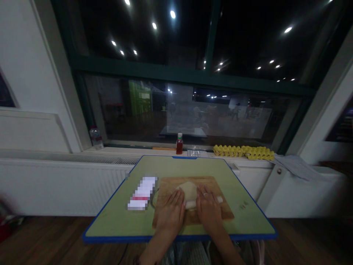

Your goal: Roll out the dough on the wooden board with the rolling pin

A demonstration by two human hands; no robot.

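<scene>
A flat, pale sheet of dough (189, 189) lies on a wooden cutting board (205, 180). Across its near part runs a pale rolling pin (191, 204), whose right end sticks out past my right hand. My left hand (171, 209) rests palm down over the pin's left part, fingers stretched forward and touching the dough's left edge. On the other side, my right hand (209, 209) lies flat over the pin, fingers pointing forward, with a ring on one finger. Both palms hide much of the pin.
The board sits on a green folding table (116, 221) with a blue rim. Left of it lies a blurred-out phone-like rectangle (143, 193). Along the windowsill stand a red-brown sauce bottle (179, 144), yellow egg cartons (242, 151) and a clear plastic bottle (96, 138); a grey cloth (296, 167) lies right.
</scene>
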